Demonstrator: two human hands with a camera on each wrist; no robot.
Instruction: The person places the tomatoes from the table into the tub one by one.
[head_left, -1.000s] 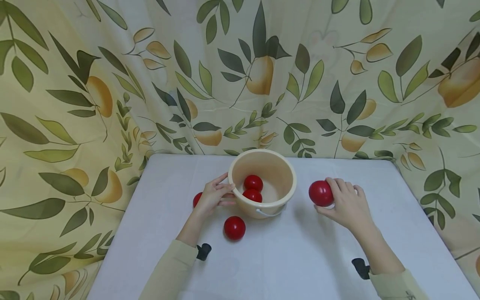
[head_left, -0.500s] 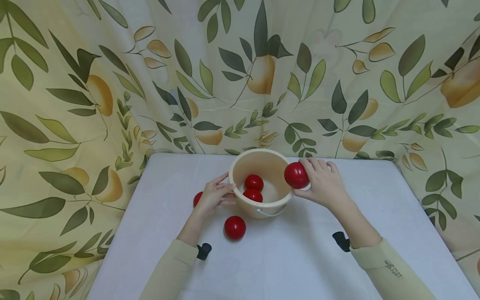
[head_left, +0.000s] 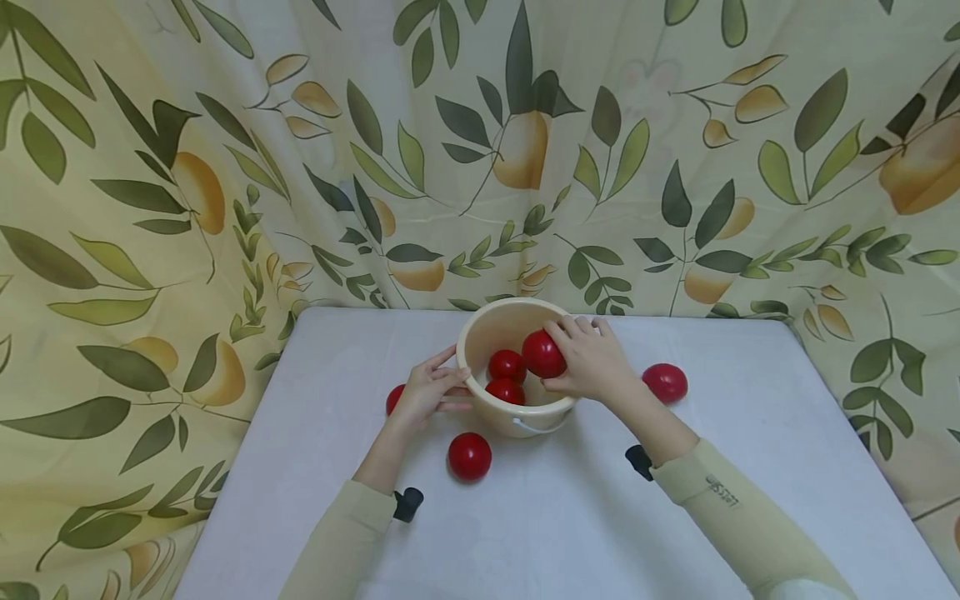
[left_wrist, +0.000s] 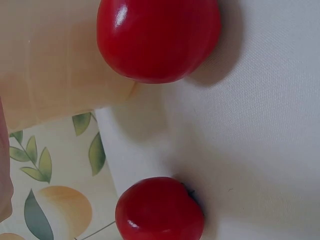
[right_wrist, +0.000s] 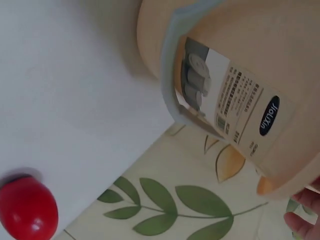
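Observation:
A cream bucket [head_left: 498, 421] stands on the table, with two tomatoes [head_left: 507, 366] inside. My right hand [head_left: 596, 362] reaches over its right rim and grips another tomato [head_left: 543, 354] in the bucket's mouth. In the right wrist view some fingertips [right_wrist: 302, 215] show at the bucket's rim; the held tomato is barely in view there. My left hand [head_left: 427, 398] holds the bucket's left side, thumb on the rim. One tomato [head_left: 469, 457] lies in front of the bucket. A second tomato [head_left: 394, 398] is half hidden behind my left hand. The third loose tomato [head_left: 665, 383] lies beyond my right forearm.
A white cloth [head_left: 525, 533] covers the table. The bucket's pale handle [right_wrist: 172, 65] hangs down its side. A leaf-and-fruit patterned curtain [head_left: 480, 150] hangs behind the table and on the left.
My right hand has carried its tomato leftward from beside the bucket to over its opening. The tomato at the right has come into sight behind the arm. My left hand stays on the bucket.

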